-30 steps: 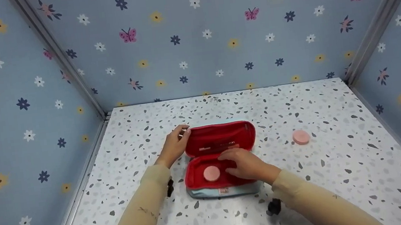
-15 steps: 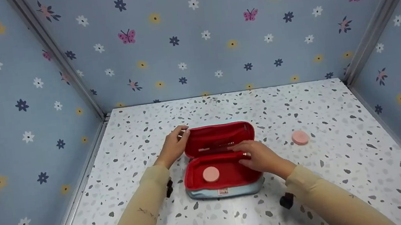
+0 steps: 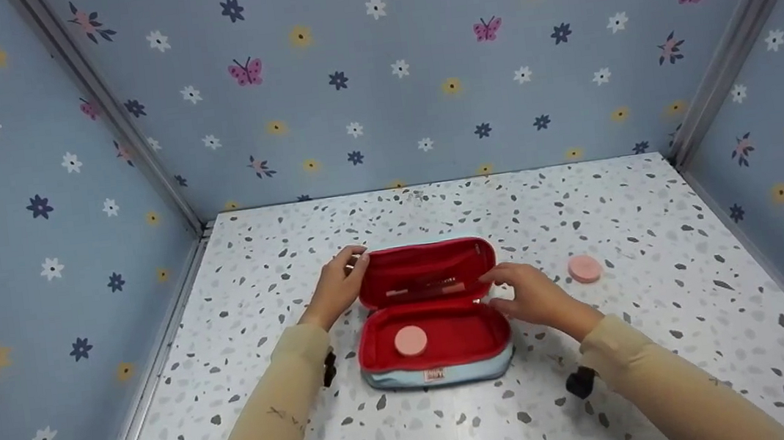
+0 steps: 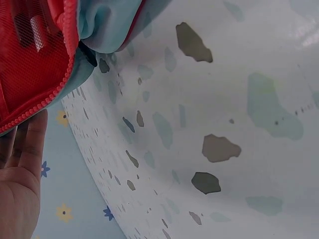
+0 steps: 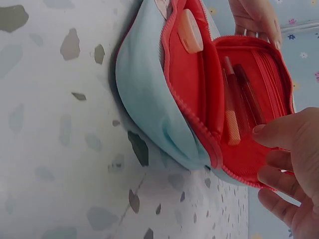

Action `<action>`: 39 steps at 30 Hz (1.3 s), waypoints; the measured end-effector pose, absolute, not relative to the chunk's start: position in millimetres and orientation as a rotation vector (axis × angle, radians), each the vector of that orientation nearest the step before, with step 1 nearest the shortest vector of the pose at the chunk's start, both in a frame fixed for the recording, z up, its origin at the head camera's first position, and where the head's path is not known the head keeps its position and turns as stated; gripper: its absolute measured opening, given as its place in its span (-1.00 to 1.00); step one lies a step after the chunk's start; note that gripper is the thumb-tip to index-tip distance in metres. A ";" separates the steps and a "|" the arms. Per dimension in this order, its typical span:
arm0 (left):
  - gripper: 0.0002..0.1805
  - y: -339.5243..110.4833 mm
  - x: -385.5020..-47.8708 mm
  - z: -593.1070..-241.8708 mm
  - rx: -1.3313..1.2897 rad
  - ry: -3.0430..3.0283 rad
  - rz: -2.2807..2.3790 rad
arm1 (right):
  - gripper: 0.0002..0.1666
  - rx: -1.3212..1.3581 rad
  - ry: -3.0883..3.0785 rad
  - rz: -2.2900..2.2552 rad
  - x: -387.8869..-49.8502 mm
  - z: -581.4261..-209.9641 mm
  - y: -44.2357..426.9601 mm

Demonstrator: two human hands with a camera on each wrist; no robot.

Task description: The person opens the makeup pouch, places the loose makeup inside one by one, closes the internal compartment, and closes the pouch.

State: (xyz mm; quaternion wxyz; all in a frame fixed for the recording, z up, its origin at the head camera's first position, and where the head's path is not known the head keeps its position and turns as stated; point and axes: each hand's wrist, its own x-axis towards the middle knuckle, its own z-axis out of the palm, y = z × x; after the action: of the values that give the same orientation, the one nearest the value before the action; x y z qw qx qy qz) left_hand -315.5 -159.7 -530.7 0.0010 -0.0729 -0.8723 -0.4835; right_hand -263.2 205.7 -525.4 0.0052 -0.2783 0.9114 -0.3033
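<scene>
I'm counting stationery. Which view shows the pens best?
The right wrist view: the pens look largest there, inside the open lid. The head view shows them small; the left wrist view shows only parts, behind mesh, at its top left.

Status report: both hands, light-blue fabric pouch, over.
Left fingers at left edge of raised red-lined fabric lid; right fingers at right edge, contact unclear. Light-blue fabric pouch open, round pink disc in base. Nothing seen blocking lid.
</scene>
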 end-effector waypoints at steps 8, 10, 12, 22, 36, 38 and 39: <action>-0.58 -160.8 -316.2 -530.7 -0.232 -2.741 -1.539 | -0.55 -0.865 2.921 -0.936 -269.4 -525.3 229.9; -0.58 -161.0 -316.1 -530.7 -0.239 -2.736 -1.545 | -0.56 -0.847 2.928 -0.949 -270.6 -524.8 236.5; -0.58 -161.3 -316.0 -530.6 -0.245 -2.730 -1.550 | -0.56 -0.832 2.938 -0.961 -271.4 -523.9 242.3; -0.58 -161.7 -317.1 -531.8 -0.221 -2.736 -1.543 | -0.55 -0.682 2.961 -0.932 -274.2 -519.6 260.9; -0.58 -160.8 -314.3 -530.3 -0.236 -2.733 -1.541 | -0.54 -0.607 3.040 -0.978 -279.7 -525.8 284.8; -0.58 -161.0 -314.4 -531.0 -0.237 -2.734 -1.544 | -0.53 -0.591 3.050 -0.982 -279.6 -526.7 287.9; -0.57 -161.0 -314.4 -531.1 -0.238 -2.734 -1.542 | -0.53 -0.584 3.054 -0.980 -279.6 -527.4 289.6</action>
State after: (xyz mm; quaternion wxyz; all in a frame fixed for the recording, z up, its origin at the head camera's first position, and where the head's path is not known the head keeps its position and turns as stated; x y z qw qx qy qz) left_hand -314.4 -161.0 -531.1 -0.0032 -0.0756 -0.8686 -0.4897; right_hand -279.6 289.6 -527.4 -0.0593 -0.1789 0.9351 -0.3001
